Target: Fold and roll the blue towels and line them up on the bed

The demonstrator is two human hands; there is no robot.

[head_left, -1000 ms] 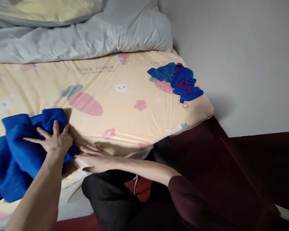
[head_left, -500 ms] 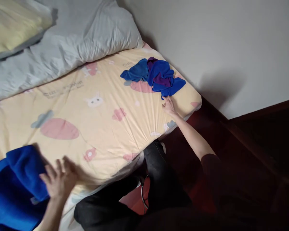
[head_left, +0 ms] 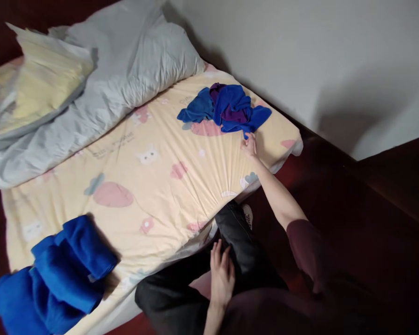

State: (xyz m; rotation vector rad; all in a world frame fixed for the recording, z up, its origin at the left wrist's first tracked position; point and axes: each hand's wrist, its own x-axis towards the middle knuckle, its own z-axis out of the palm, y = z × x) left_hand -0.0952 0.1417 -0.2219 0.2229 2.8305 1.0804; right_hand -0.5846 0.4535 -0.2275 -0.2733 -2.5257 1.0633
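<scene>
My right hand (head_left: 249, 145) is at the near edge of a crumpled pile of blue and purple cloths, its fingers closed on the low corner of a blue cloth (head_left: 234, 95). A purple cloth (head_left: 232, 113) lies among the folds, and a duller blue cloth (head_left: 197, 106) spreads out to the left. My left hand (head_left: 222, 274) is over my lap, fingers stretched out and holding nothing. Away to its left, several folded blue cloths (head_left: 73, 274) lie stacked and overlapping at the bed's near left corner.
The bed (head_left: 167, 200) has a fitted yellow sheet with carrot and rabbit prints. A grey quilt (head_left: 125, 70) is heaped along its far side, with a pale yellow bag-like bundle (head_left: 52, 74) on top. The wall (head_left: 300, 60) stands behind on the right.
My left hand has moved right, from beside the folded blue cloths to over my lap. My right hand stays at the pile's corner, its fingers now closed on it. The view has shifted left.
</scene>
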